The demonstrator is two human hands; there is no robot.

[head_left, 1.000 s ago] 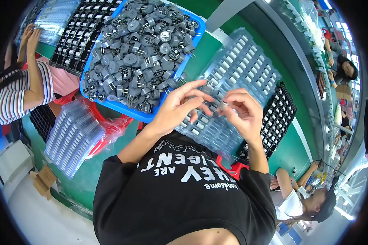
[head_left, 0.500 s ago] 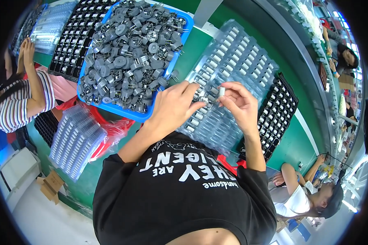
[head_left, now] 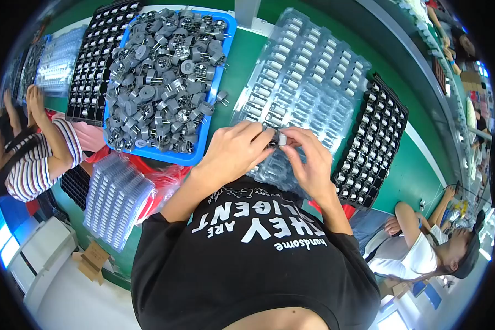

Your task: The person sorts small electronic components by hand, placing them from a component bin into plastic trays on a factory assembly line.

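Over a clear plastic tray (head_left: 325, 116) my two hands meet at the fingertips. Between finger and thumb, my right hand (head_left: 312, 165) pinches a small white block-like piece (head_left: 282, 139). My left hand (head_left: 232, 149) is closed in a pinch just beside it, on a small dark part mostly hidden by the fingers; its kind cannot be made out. The two pieces look to be touching or nearly so. Rows of small white cylindrical parts (head_left: 280, 56) sit in the tray's pockets, while the pockets at its near right look unfilled.
Left of the tray stands a blue bin (head_left: 225, 66) heaped with grey round pronged parts (head_left: 147, 94). Black trays (head_left: 371, 144) of white parts lie on both sides. A filled clear tray (head_left: 115, 201) is at lower left. Co-workers sit left (head_left: 44, 159) and right (head_left: 412, 242).
My right hand has moved left and down with the white piece, bringing it against my left fingertips. The whole view has shifted slightly.
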